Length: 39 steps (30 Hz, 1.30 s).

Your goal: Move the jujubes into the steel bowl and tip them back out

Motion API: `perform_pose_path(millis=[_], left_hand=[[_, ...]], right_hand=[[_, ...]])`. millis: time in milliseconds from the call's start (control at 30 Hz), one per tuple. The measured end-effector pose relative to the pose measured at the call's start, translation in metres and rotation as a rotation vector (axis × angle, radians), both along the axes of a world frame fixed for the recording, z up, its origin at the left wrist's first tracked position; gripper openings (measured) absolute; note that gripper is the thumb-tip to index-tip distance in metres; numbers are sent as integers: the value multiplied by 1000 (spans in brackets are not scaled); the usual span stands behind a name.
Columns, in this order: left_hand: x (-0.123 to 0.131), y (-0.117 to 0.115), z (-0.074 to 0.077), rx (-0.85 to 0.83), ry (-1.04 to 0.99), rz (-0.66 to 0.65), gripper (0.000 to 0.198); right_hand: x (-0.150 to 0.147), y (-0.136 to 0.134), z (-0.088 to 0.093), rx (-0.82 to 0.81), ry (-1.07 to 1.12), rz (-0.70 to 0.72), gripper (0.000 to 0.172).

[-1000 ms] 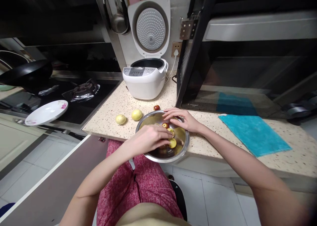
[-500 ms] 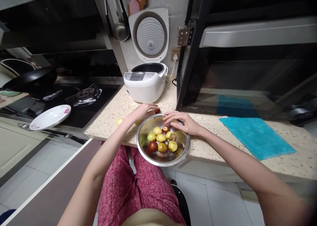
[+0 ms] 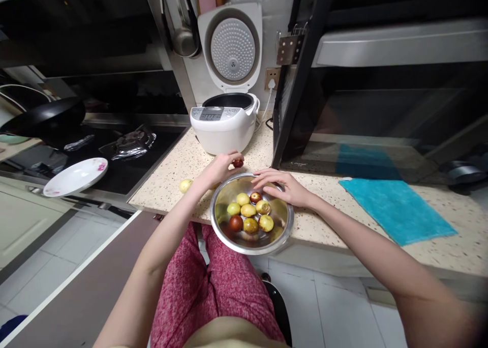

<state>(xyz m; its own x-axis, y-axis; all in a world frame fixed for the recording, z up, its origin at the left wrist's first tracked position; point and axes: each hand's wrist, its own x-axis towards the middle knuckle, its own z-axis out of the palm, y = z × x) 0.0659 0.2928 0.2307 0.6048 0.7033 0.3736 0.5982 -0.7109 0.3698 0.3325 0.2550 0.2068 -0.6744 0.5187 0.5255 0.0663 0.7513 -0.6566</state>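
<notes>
My left hand is closed, its fingertips round a dark red jujube just beyond the bowl's far rim. A steel bowl rests at the counter's front edge, its near side jutting out over my lap. Several jujubes lie in the bowl, most yellow-green, some brown-red. My right hand grips the bowl's upper right rim, thumb on the inner side. Left of my left wrist, a pale yellow jujube lies on the counter. Another yellowish one is mostly hidden between my left hand and the bowl.
A white rice cooker with its lid raised stands behind my hands. To the right are a black oven-like appliance and a teal cloth. A white plate sits by the stove at left, with a black wok behind.
My left hand has shifted slightly right and away from me and closed on the dark red jujube that lay on the counter. My right hand stays on the bowl.
</notes>
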Motion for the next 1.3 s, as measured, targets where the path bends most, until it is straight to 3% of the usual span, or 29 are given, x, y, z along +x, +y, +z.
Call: perform_pose_path(millis=[167, 333, 600, 833, 1033, 1300], left_hand=[[-4, -43, 19, 53, -145, -33, 12], [-2, -73, 18, 68, -81, -89, 15], [11, -74, 3, -93, -3, -144, 18], [11, -75, 2, -87, 26, -117, 28], [10, -78, -3, -88, 18, -91, 24], [22, -104, -5, -141, -45, -37, 22]], right_hand=[[-1, -1, 0, -8, 22, -5, 19], [-1, -1, -3, -4, 65, -47, 18], [-1, 0, -2, -7, 52, -74, 19], [-2, 0, -3, 15, 83, -72, 19], [-2, 2, -4, 19, 80, -82, 18], [4, 4, -1, -15, 49, -105, 17]])
